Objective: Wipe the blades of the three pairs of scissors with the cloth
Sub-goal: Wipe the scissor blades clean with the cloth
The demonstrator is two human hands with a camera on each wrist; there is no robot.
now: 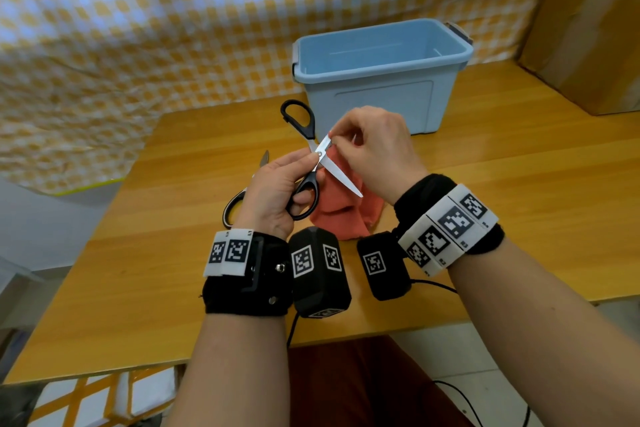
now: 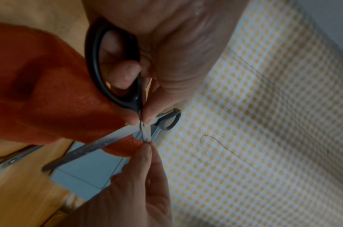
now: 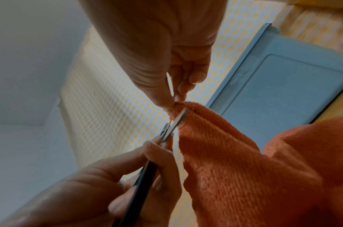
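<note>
My left hand (image 1: pixel 273 187) grips the black-handled scissors (image 1: pixel 306 184) above the table, fingers through the lower loop (image 2: pixel 112 69) and thumb near the pivot. The scissors are spread wide: one blade (image 1: pixel 343 180) points down and right, the other handle (image 1: pixel 298 114) sticks up. My right hand (image 1: pixel 367 146) pinches the orange cloth (image 1: pixel 339 211) around the other blade (image 3: pixel 178 119) close to the pivot. The rest of the cloth (image 3: pixel 244 169) hangs down to the table. A second pair of scissors (image 1: pixel 235 204), with a pale handle, lies on the table mostly behind my left hand.
An open light-blue plastic bin (image 1: pixel 381 55) stands just behind my hands. A large cardboard box (image 1: pixel 588 28) sits at the far right. A yellow-checked sheet (image 1: pixel 138 28) hangs behind the wooden table (image 1: pixel 502 201).
</note>
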